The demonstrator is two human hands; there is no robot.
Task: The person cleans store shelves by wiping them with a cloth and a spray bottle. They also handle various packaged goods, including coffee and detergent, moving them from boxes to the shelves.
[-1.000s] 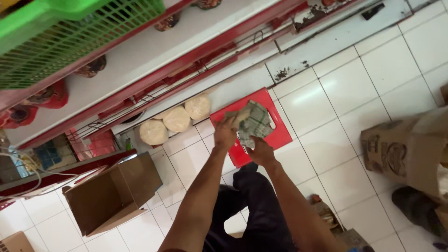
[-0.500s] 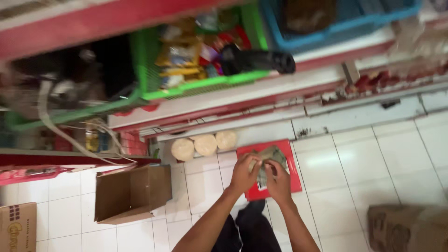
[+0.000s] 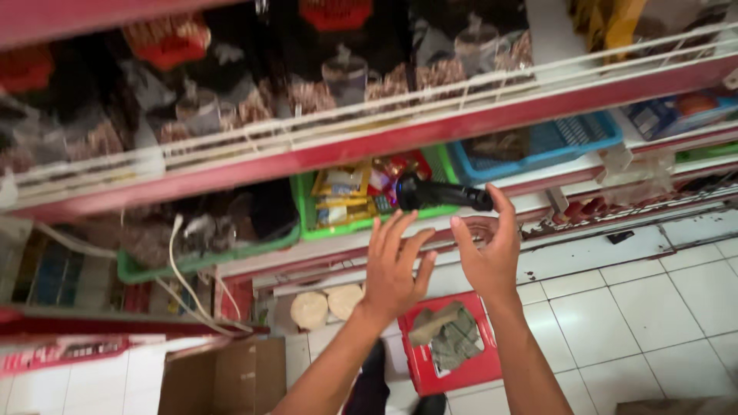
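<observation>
Both hands rising off red tray [image 3: 453,373] on floor, now empty: left hand [image 3: 393,269] and right hand [image 3: 488,257] spread open, reaching toward black flashlight [image 3: 442,194] lying at green basket [image 3: 430,211] front edge on shelf.

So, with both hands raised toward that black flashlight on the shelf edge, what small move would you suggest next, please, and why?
Probably close the right hand around the black flashlight: its open fingers already reach the barrel's end, which juts from the green basket. The left hand hovers open just below, holding nothing.
</observation>
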